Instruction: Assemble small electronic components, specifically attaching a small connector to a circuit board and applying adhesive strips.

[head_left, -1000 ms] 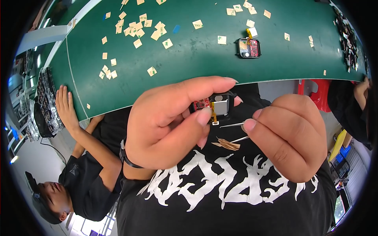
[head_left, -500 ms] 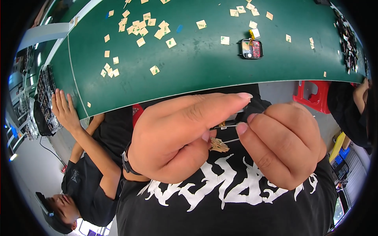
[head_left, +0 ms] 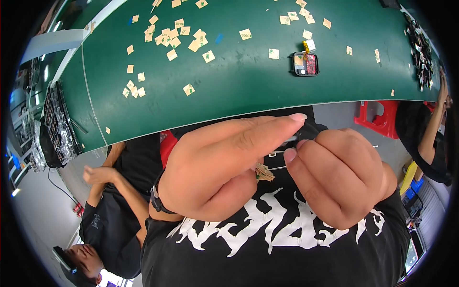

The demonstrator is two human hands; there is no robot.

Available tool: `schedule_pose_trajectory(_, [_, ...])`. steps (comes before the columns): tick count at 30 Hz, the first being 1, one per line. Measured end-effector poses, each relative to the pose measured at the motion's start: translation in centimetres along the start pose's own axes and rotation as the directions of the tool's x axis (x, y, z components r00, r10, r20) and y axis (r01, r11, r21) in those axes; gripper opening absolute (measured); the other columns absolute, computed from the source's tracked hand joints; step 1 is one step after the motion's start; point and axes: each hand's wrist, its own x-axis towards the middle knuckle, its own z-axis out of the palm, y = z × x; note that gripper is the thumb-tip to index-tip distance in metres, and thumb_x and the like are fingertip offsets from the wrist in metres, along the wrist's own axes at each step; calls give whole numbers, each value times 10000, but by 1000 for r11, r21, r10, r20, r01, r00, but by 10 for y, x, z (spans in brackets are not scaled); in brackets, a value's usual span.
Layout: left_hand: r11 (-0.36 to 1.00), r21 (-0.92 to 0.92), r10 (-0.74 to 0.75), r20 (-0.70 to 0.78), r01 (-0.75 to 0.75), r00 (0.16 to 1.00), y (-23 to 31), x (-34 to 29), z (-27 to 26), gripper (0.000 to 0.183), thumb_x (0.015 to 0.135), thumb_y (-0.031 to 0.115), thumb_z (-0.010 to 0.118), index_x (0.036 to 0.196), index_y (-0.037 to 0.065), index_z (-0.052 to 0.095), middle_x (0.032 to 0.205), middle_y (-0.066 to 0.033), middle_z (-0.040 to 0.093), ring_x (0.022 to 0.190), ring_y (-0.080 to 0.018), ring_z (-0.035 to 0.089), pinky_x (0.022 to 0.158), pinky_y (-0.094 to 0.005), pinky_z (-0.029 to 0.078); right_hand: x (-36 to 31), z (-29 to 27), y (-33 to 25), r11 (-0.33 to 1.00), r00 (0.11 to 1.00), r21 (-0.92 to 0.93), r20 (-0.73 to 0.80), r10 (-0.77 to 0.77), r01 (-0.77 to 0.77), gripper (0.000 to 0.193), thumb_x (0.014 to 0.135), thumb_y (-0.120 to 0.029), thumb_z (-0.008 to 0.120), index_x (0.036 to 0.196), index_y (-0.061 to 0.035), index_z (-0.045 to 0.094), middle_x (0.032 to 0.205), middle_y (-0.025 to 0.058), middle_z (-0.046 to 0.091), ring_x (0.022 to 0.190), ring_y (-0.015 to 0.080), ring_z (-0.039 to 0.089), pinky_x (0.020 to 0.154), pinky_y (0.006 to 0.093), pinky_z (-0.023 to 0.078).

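Note:
My left hand is closed, thumb and index finger stretched toward the right, its curled fingers holding a small bundle of tan paper pieces. A small dark object shows partly behind its fingers; I cannot make out what it is. My right hand is closed in a pinch close by, on thin metal tweezers whose prongs reach toward the left hand. The tips are mostly hidden by the left fingers. Both hands are in front of my black shirt, off the near table edge.
Many tan square stickers lie across the green table. An open black case with a red circuit board sits there, a small battery beside it. Dark parts are heaped at both ends. Co-workers sit left and right; a red stool stands right.
The left co-worker's hand has come off the table edge and drawn back. On the right, another co-worker's arm has moved up. My hands have shifted slightly, both still closed.

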Motion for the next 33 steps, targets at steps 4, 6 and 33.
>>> schedule_pose_trajectory(4, [989, -90, -126, -70, 120, 990, -2, -3, 3, 526, 831, -103, 466, 1347, -124, 568, 1209, -264, 699, 1123, -334, 705, 1008, -363, 518, 7, -7, 4, 1000, 993, 4, 122, 4, -4, 312, 608, -35, 761, 878, 104, 692, 851, 168, 650, 695, 269, 594, 490, 324, 443])
schedule_pose_trajectory(6, [945, -216, -272, -97, 247, 957, -7, -4, 1, 508, 900, -31, 488, 1400, -115, 519, 1251, -280, 673, 1071, -278, 704, 943, -330, 536, 1, 1, 13, 1000, 995, 10, 94, 19, -20, 314, 625, -54, 721, 895, 100, 678, 858, 165, 623, 735, 277, 597, 529, 329, 465])
schedule_pose_trajectory(33, [653, 308, -39, -899, 692, 437, -66, -33, -53, 403, 995, 266, 677, 1279, -14, 617, 1231, -122, 633, 929, -168, 676, 731, -280, 508, -31, 11, 69, 545, 554, 104, 201, 808, -832, 459, 690, -186, 922, 1073, -37, 718, 928, 73, 625, 762, 235, 630, 675, 342, 516])
